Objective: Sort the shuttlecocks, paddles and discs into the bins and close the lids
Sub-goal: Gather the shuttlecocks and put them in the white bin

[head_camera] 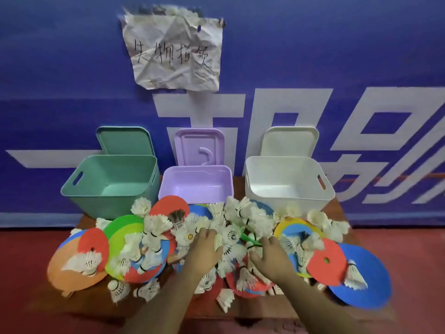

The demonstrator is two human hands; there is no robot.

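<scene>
Reaching into the heap at the table's (269, 307) middle, the left hand (204, 251) curls loosely onto shuttlecocks (231, 233); the right hand (269, 257) spreads over others, and I cannot tell what either pinches. Past the fingertips, along the table's far edge, stand the green bin (72, 191), purple bin (168, 186) and white bin (328, 196), empty, lids propped open; purple lies nearest both hands.

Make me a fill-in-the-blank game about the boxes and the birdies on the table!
1. The bin between the green bin and the white bin is coloured ____.
2. The three bins have nothing in them, so they are all ____.
3. Each lid, like the green lid, stands ____ its bin against the wall.
4. Both hands, left hand and right hand, reach into the pile of ____.

Missing words: purple; empty; behind; shuttlecocks
</scene>
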